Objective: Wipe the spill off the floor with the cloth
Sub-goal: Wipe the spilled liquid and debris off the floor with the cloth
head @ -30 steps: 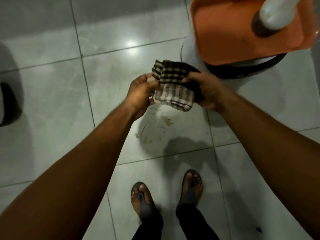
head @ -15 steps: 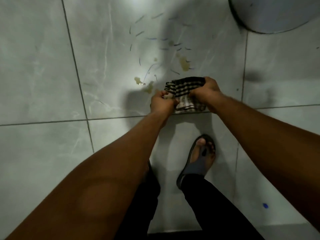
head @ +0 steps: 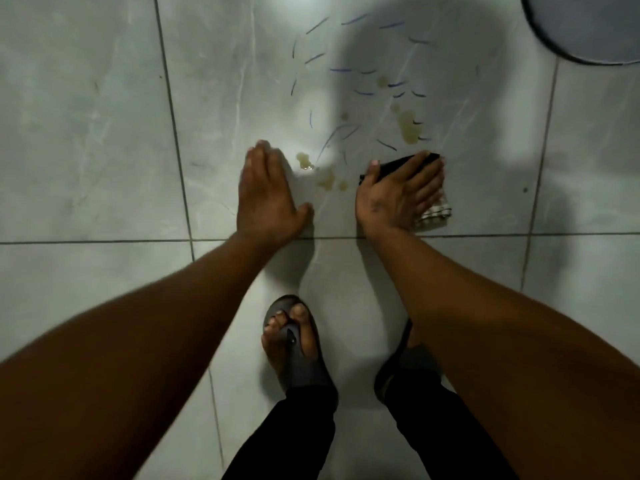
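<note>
- Head camera view, looking straight down at a pale grey tiled floor with dark grout lines.
- The right hand lies flat, fingers spread, pressing a folded checked cloth onto the tile. The cloth shows as a dark corner above the fingertips and a pale striped edge beside the little finger.
- The left hand is released and empty, palm down with fingers together, resting on or just above the floor; contact cannot be told.
- The spill is yellowish blobs and droplets on the tile between the two hands. A larger blob sits just beyond the cloth, not touched by it.
- Thin dark blue streaks are scattered across the same tile around the droplets.
- Below the hands, two feet in dark sandals: the left sandal is in plain view; the right is mostly hidden behind the right forearm.
- A round grey object with a dark rim sits at the top right corner.
</note>
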